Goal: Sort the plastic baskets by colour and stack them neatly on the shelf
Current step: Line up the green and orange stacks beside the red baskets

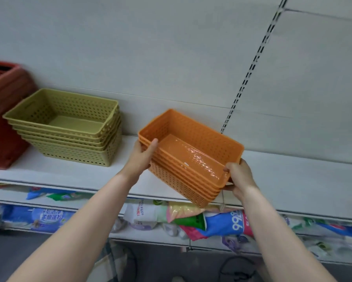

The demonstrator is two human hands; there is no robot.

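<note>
A nested stack of orange perforated baskets (193, 153) is held tilted over the front edge of the white shelf (73, 176). My left hand (142, 157) grips the stack's left short end, thumb over the rim. My right hand (239, 176) grips the right near corner, fingers under it. A stack of several olive-green baskets (69, 127) stands on the shelf to the left. Further left, cut by the frame edge, stands a stack of red baskets (4, 110).
The shelf's white back panel (171, 58) has a slotted upright (250, 72) behind the orange stack. Bare shelf surface (293, 180) lies to the right of the orange stack. Bagged goods (191, 222) fill the lower shelf below.
</note>
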